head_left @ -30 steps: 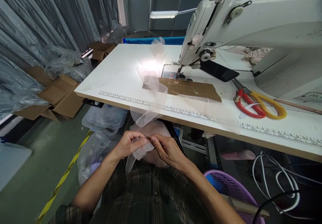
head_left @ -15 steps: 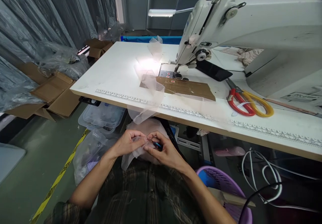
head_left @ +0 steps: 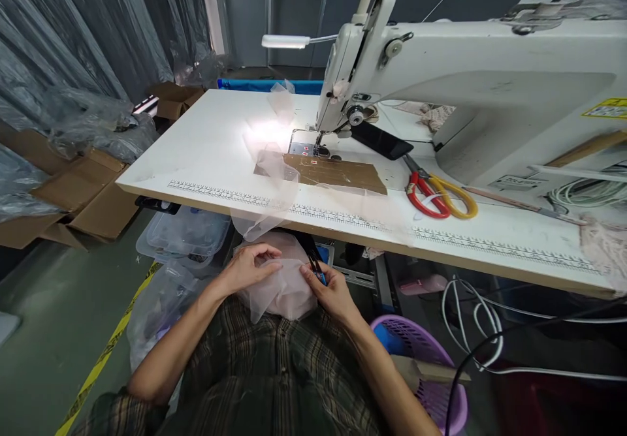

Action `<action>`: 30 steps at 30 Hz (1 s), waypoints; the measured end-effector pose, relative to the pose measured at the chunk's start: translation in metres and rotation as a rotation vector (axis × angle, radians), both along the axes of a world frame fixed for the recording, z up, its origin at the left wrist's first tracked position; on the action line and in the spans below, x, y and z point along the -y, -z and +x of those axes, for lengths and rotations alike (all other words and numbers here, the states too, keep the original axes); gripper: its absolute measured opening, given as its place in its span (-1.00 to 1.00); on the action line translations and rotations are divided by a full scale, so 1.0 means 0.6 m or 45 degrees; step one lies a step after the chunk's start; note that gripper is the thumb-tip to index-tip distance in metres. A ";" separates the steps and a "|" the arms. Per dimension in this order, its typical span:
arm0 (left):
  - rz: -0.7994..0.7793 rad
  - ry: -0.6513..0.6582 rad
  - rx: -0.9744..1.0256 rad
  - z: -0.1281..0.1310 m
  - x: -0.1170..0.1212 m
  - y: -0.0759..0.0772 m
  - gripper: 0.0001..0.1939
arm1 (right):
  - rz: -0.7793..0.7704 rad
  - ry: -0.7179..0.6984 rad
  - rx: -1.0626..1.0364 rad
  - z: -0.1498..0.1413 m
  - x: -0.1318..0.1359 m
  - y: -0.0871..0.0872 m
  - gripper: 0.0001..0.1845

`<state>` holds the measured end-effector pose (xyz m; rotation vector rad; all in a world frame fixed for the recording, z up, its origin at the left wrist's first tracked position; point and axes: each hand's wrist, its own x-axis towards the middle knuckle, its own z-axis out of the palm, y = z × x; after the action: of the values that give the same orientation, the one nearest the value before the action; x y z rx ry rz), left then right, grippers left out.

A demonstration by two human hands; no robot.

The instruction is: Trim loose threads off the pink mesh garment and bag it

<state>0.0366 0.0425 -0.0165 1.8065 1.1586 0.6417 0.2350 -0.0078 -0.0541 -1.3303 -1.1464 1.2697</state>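
Observation:
Sheer pale pink fabric lies bunched in my lap, below the table edge. My left hand rests at its left side, thumb and fingers apart, touching the cloth. At the right side my right hand is closed around small blue-and-black thread snips, their dark tips pointing up and away. The thumb and fingertips of that hand also meet the fabric's edge. A strip of the same sheer cloth runs up over the table edge toward the sewing machine.
On the white table lie a brown strip, a black phone and scissors with red and yellow handles. Below stand a purple basket and a clear plastic box. Cardboard boxes sit at left.
My hands have moved apart; the left has loosened from its pinch on the fabric. The snips now show more clearly in my right hand. The view has turned to the right.

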 end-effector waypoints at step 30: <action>0.942 0.322 -0.189 0.040 0.007 0.080 -0.57 | 0.144 0.322 0.768 0.028 0.012 0.054 -0.51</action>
<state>0.0608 0.0381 -0.0647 2.6089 0.8054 0.8659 0.2516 -0.0152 -0.0864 -1.7675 -1.3718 0.6196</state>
